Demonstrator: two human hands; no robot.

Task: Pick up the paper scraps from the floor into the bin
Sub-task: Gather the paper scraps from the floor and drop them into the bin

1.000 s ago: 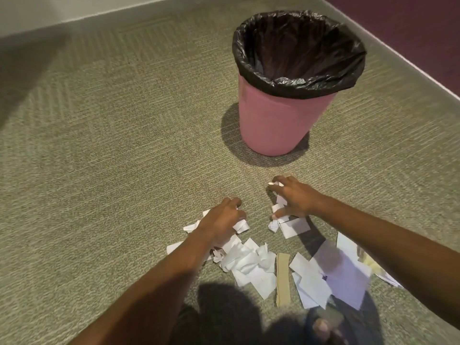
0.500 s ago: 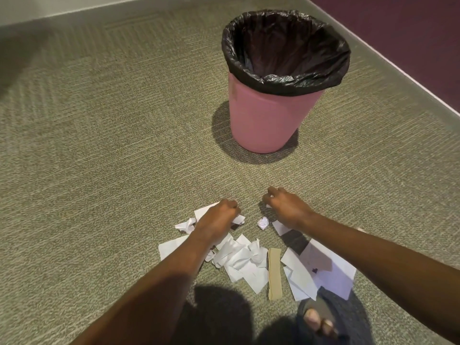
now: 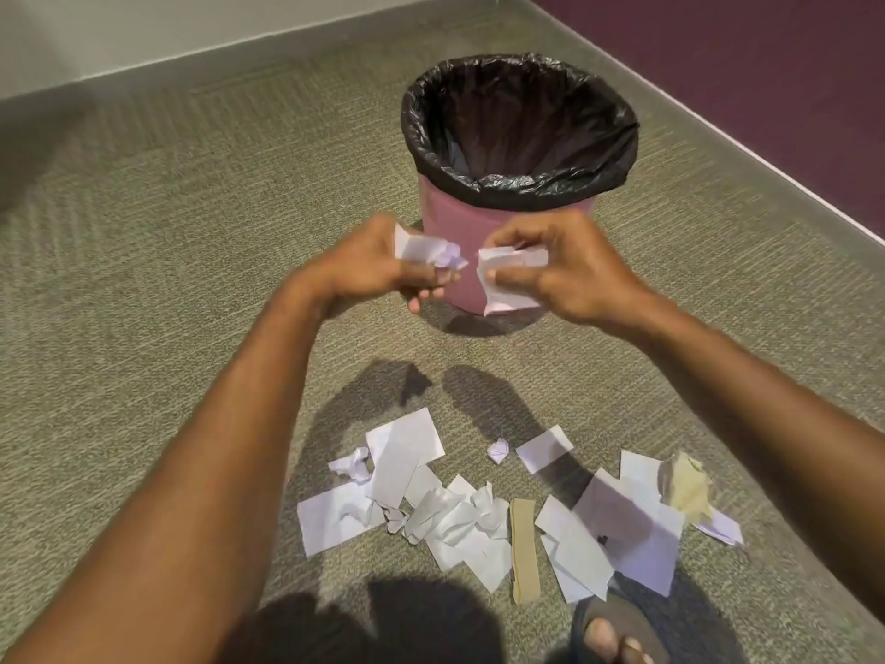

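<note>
- Left hand: I have it raised above the carpet, in front of the bin's lower left side. Fingers curled tight round one crumpled white scrap, which sticks out toward the right.
- Right hand: raised level with the left, the two near each other but apart. Thumb and fingers pinch a wad of white paper; I cannot tell whether it is one piece or several.
- Bin: one, pink, upright on the carpet just beyond both hands. One black liner bag is folded over its rim. I see no paper inside; the bottom is hidden.
- Scraps on the floor, nearer to me than the hands, well short of the bin: one overlapping white heap of flat and crumpled pieces at left; the overlap prevents a count.
- One tiny crumpled ball lies alone between the heaps, with one small flat rectangle just to its right.
- One tan cardboard strip lies lengthwise between the heaps, touching the white pieces on its left.
- A second heap of flat white sheets lies at right, again uncountable.
- One crumpled yellowish piece rests on that heap's right end.
- One sandalled foot shows at the lower edge, touching the right heap.
</note>
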